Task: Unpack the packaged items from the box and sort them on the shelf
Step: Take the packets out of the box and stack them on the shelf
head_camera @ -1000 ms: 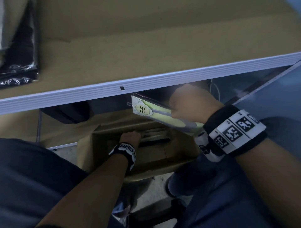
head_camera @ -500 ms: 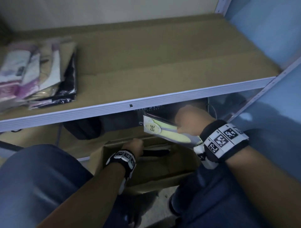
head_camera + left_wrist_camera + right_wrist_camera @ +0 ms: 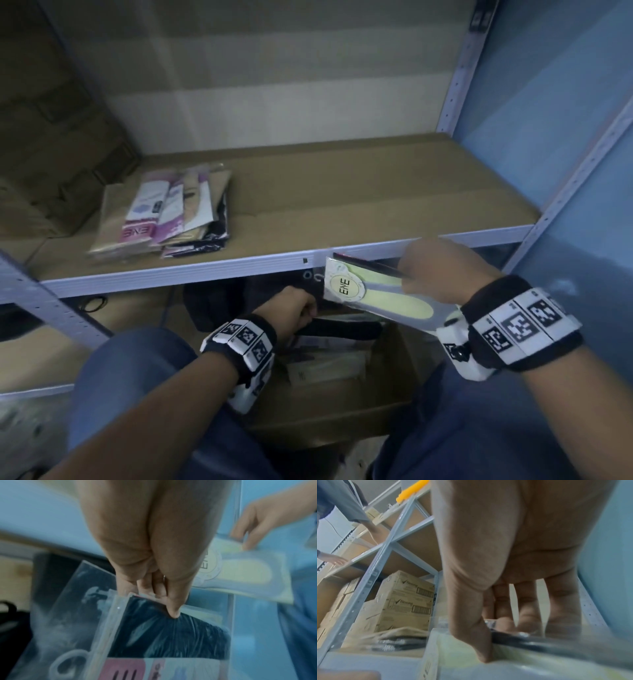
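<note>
The right hand (image 3: 442,274) is pinching a yellow insole packet (image 3: 373,298), with a dark one behind it, at the shelf (image 3: 191,270) edge, centre frame. The left hand (image 3: 291,308) is gripping a dark packet (image 3: 171,635) in the box (image 3: 342,411) below. Next, I'd say, those packets need setting down by kind near the pile (image 3: 164,212) at left.

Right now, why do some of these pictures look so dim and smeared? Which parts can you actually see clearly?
Head view: dim light, but the ENE packet in the right hand reads clearly; the stack of packets is slightly smeared. Left wrist view: blue-tinted and soft, the left hand pinching a dark packet. Right wrist view: brighter, edges bent, foreground blurred.
</note>
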Demonstrator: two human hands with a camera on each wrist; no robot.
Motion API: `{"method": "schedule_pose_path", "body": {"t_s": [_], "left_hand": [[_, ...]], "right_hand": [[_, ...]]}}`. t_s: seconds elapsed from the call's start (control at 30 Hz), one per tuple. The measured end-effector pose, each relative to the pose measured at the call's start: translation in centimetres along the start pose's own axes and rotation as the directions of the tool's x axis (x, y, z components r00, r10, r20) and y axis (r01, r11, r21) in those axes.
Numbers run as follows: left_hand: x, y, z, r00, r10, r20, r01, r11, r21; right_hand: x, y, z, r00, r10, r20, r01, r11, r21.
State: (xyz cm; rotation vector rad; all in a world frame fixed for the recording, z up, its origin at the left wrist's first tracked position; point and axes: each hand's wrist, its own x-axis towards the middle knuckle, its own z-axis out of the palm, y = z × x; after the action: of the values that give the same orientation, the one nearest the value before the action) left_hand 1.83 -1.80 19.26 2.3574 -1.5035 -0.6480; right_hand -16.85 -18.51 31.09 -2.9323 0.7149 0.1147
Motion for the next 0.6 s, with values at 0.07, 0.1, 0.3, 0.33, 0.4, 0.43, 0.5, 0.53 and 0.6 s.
{"method": "schedule_pose_path", "body": {"t_s": [0.07, 0.1, 0.3, 0.33, 0.4, 0.43, 0.5, 0.53, 0.6], "left_hand": [[-1.1, 0.3, -1.8, 0.998, 0.03, -0.05, -0.03, 1.0, -0.004], [-1.7, 0.5, -2.8, 0.996, 0.046, -0.073, -0.046, 0.999, -0.005], [-4.3, 0.9, -9.3, 0.97, 0.058, -0.238, -0.072, 0.996, -0.051], [-4.6, 0.7, -10.5, 0.959, 0.052, -0.278, -0.072, 0.996, -0.061], [-5.4, 0.1, -13.0, 0.934, 0.038, -0.356, -0.072, 0.994, -0.084], [-5.9, -0.3, -14.2, 0.92, 0.028, -0.392, -0.069, 0.993, -0.091], [-6.8, -1.3, -16.4, 0.888, -0.004, -0.459, -0.058, 0.991, -0.12], [-7.2, -1.9, -17.4, 0.869, -0.024, -0.494, -0.057, 0.987, -0.148], [-7.9, -3.2, -19.2, 0.824, -0.076, -0.562, -0.073, 0.968, -0.238]], "right_hand": [[-0.4, 0.3, -1.8, 1.0, -0.001, -0.02, 0.001, 0.999, 0.037], [-0.4, 0.4, -2.6, 0.999, 0.005, -0.037, -0.003, 0.998, 0.067], [0.8, 0.0, -6.7, 0.969, 0.018, -0.246, 0.05, 0.962, 0.268], [1.2, -0.3, -7.2, 0.959, 0.018, -0.283, 0.065, 0.957, 0.281], [1.9, -1.0, -8.1, 0.934, 0.018, -0.357, 0.106, 0.94, 0.324], [2.4, -1.4, -8.4, 0.919, 0.026, -0.393, 0.127, 0.925, 0.358], [3.4, -2.5, -8.7, 0.887, 0.058, -0.457, 0.165, 0.887, 0.432], [4.1, -3.0, -8.7, 0.873, 0.077, -0.481, 0.191, 0.854, 0.484], [5.5, -4.4, -8.6, 0.853, 0.118, -0.509, 0.251, 0.762, 0.596]]}}
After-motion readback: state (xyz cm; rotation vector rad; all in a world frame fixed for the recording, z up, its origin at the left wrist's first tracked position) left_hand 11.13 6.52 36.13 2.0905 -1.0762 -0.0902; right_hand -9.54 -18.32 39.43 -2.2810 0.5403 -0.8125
